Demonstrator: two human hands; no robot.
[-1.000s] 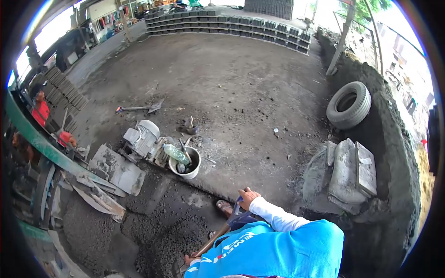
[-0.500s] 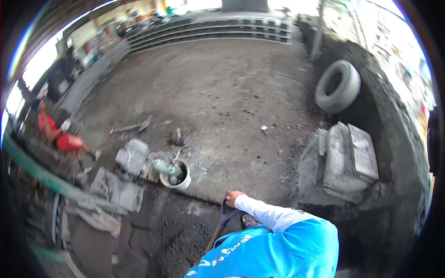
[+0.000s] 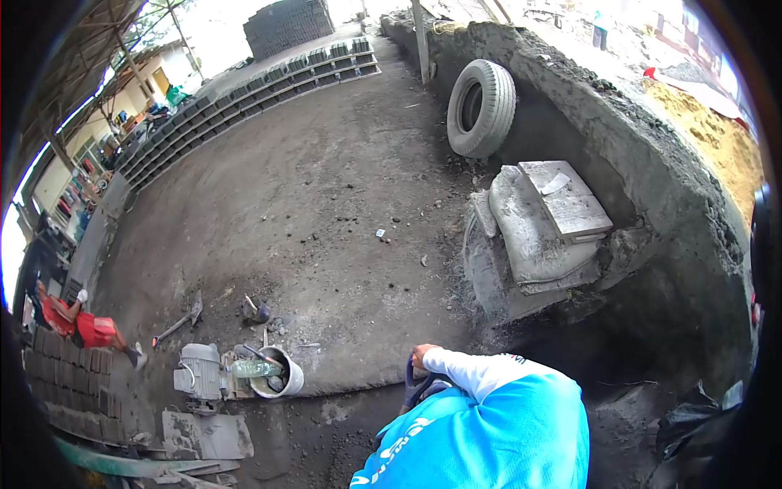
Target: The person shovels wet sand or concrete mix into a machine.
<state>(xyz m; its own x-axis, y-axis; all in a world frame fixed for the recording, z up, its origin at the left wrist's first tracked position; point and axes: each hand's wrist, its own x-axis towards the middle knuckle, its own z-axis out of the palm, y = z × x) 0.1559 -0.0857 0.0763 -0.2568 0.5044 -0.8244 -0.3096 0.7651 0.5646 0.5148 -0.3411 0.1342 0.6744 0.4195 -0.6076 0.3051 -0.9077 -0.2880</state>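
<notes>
My right hand [image 3: 421,355] is closed around the dark blue D-shaped grip of a shovel [image 3: 410,376], at the lower middle of the head view. Its blade is out of sight, and my blue shirt [image 3: 489,432] hides most of the shaft. The white sleeve [image 3: 464,368] reaches across to the grip from the right. My left hand does not show. Left of the grip, a whitish bucket [image 3: 295,380] holds a stick, with a clear green plastic bottle [image 3: 254,368] lying over its rim. Beside them sits a grey electric motor [image 3: 198,373].
Filled sacks [image 3: 533,236] topped with a board [image 3: 570,200] stand by the rough wall [image 3: 619,122], near a tyre [image 3: 482,107]. Another shovel [image 3: 179,323] lies left, near a person in red [image 3: 85,326]. Stacked blocks [image 3: 252,94] line the back.
The view has swung to the right, so the tyre, sacks and bucket appear further left. My right hand still grips the shovel; its wooden shaft, visible earlier, is now mostly covered by my shirt.
</notes>
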